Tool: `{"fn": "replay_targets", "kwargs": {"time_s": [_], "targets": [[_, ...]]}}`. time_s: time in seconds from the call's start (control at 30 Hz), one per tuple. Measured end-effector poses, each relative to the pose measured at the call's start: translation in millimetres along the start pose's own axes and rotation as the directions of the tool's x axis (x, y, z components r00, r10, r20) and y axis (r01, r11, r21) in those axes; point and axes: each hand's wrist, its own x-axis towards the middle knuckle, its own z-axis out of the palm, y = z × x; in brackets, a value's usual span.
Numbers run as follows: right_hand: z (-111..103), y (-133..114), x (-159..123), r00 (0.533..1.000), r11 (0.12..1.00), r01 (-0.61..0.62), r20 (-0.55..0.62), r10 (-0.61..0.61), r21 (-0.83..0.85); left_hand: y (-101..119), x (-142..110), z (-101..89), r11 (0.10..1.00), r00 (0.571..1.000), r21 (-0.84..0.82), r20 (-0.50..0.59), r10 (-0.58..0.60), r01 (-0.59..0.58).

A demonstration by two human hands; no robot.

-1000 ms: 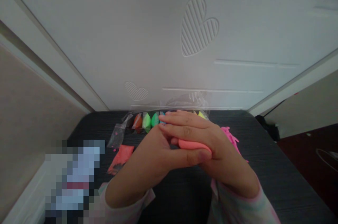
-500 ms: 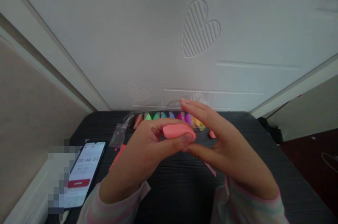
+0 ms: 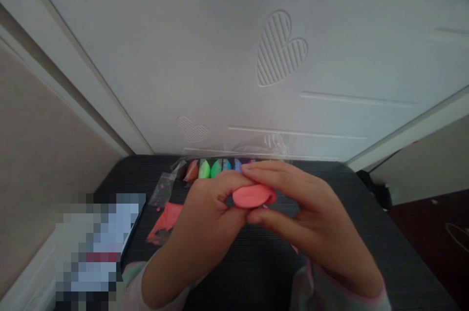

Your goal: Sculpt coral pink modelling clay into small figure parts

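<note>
A soft lump of coral-pink modelling clay (image 3: pixel 252 196), folded over at its right end, is held up above the dark table. My left hand (image 3: pixel 207 220) is closed round its left side, with the thumb below it. From the right, my right hand (image 3: pixel 308 203) grips the clay too, fingers over the top and thumb tip underneath near the left thumb. Behind the left forearm lies a crumpled coral-coloured packet (image 3: pixel 166 220). Parts of the clay are covered by my fingers.
Small packs of coloured clay (image 3: pixel 204 169) stand in a row at the table's (image 3: pixel 366 233) back edge, against a white panel with heart reliefs. A clear plastic bag (image 3: pixel 163 189) lies at the left. A partly blurred phone (image 3: pixel 106 247) rests at front left.
First the right hand lay pressed over the left with the clay between. It lifted and spread, baring the clay, then closed on it again; the clay now looks shorter and folded.
</note>
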Motion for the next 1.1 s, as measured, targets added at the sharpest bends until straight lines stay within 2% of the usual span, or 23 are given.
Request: {"fn": "replay_targets", "kwargs": {"time_s": [0.1, 0.23, 0.33, 0.47, 0.57, 0.67, 0.73, 0.8, 0.87, 0.93, 1.03, 1.1], "targets": [[5.2, -1.3, 2.1, 0.998, 1.0, 0.005, -0.069, -0.005, -0.006, -1.6, 2.1, 0.9, 0.982, 1.0, 0.186, -0.011, 0.013, -0.01], [5.4, -1.1, 2.8, 0.996, 1.0, 0.009, -0.084, -0.008, 0.002, -0.9, 2.7, 1.3, 0.936, 0.999, 0.352, 0.045, -0.025, 0.008], [4.8, -1.0, 2.1, 0.995, 0.999, -0.018, -0.094, 0.02, 0.028, 2.1, 1.3, 2.3, 0.95, 0.994, 0.313, 0.099, -0.039, 0.006], [8.4, -0.8, 0.2, 0.968, 0.966, -0.147, -0.168, 0.185, 0.211, 6.2, -1.1, 2.9, 0.974, 0.985, 0.222, 0.155, -0.074, 0.038], [10.9, 0.3, -0.2, 0.915, 0.867, -0.168, -0.254, 0.315, 0.469, 9.0, -1.7, 1.2, 0.996, 0.976, 0.081, 0.207, -0.062, 0.046], [8.4, 2.7, 1.2, 0.84, 0.696, -0.13, -0.295, 0.456, 0.706, 11.4, -0.6, -1.6, 0.996, 0.965, -0.042, 0.253, -0.064, 0.077], [4.1, 5.1, 2.2, 0.8, 0.6, -0.071, -0.314, 0.511, 0.796, 12.5, 0.9, -3.5, 0.993, 0.959, -0.065, 0.271, -0.081, 0.102], [-0.6, 7.7, 2.3, 0.779, 0.558, -0.004, -0.347, 0.522, 0.83, 13.2, 2.3, -5.0, 0.991, 0.956, -0.06, 0.277, -0.1, 0.121], [-4.4, 9.2, 0.7, 0.773, 0.583, 0.006, -0.373, 0.512, 0.813, 13.2, 2.7, -5.7, 0.991, 0.959, -0.045, 0.261, -0.108, 0.124], [-6.3, 8.4, -1.9, 0.807, 0.667, -0.072, -0.35, 0.476, 0.741, 12.5, 2.1, -5.6, 0.994, 0.97, -0.017, 0.222, -0.099, 0.106], [-5.4, 4.5, -4.4, 0.905, 0.814, -0.242, -0.18, 0.386, 0.528, 10.5, 0.3, -4.2, 0.996, 0.982, 0.061, 0.173, -0.071, 0.061], [-3.1, 2.4, -3.7, 0.936, 0.878, -0.299, -0.067, 0.347, 0.374, 8.8, -0.5, -3.2, 0.994, 0.985, 0.106, 0.162, -0.054, 0.037]]}}
